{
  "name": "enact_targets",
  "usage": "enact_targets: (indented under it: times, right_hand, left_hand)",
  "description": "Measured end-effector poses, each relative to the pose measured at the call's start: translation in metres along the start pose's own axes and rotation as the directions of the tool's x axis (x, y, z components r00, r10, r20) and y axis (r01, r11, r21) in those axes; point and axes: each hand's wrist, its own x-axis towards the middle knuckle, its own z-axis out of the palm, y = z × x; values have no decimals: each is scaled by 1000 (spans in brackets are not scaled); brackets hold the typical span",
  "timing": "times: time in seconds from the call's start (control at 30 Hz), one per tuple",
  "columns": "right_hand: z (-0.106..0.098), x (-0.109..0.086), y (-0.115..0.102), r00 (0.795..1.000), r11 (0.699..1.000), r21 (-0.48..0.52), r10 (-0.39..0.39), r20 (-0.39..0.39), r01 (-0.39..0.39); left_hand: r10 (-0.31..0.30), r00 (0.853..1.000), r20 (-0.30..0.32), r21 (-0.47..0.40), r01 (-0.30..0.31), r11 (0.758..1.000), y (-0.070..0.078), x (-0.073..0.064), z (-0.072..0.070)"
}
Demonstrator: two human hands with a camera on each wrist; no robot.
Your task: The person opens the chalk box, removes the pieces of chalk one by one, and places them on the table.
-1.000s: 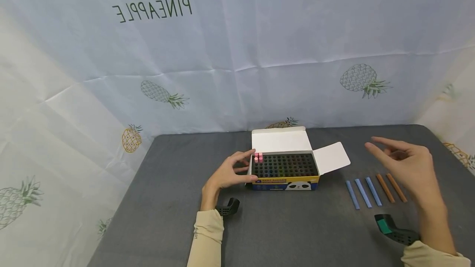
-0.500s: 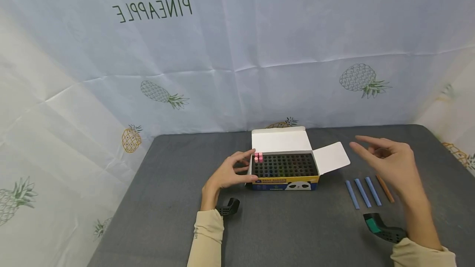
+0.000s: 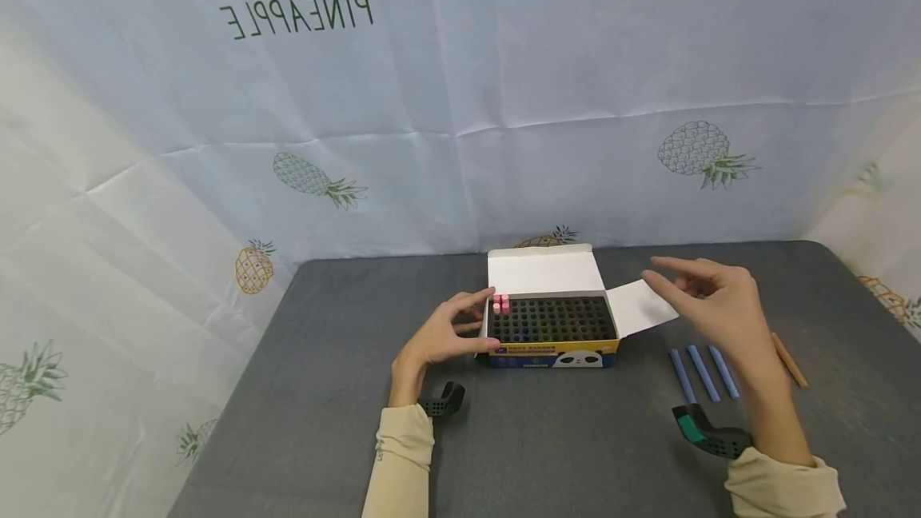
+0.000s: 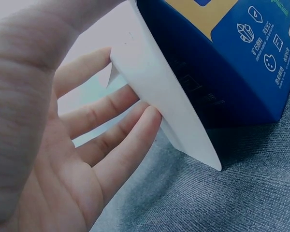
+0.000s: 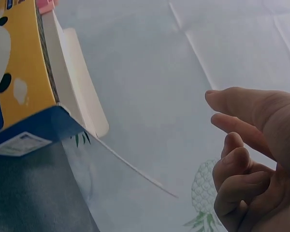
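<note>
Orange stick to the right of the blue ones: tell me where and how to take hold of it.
Best pinch the orange stick at mid-length, coming down from above, fingers across its narrow width. It lies flat on the table, long and thin, with its right edge unobstructed. The right hand seems likeliest, though its forearm passes close to the stick's left in the head view.
</note>
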Motion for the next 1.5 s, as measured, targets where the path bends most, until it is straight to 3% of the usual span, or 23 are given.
enact_targets:
  times: [0.53, 1.03, 1.5]
  right_hand:
    - [41, 8, -23, 994, 995, 5, -96, 55, 95]
    - [74, 15, -30, 992, 994, 78, -86, 97, 78]
    - [109, 16, -37, 981, 984, 150, -122, 152, 100]
  left_hand:
    - [16, 1000, 0, 0, -16, 1000, -1, 0, -2]
    - [16, 1000, 12, -21, -16, 1000, -1, 3, -2]
    - [13, 1000, 6, -10, -13, 1000, 1, 3, -2]
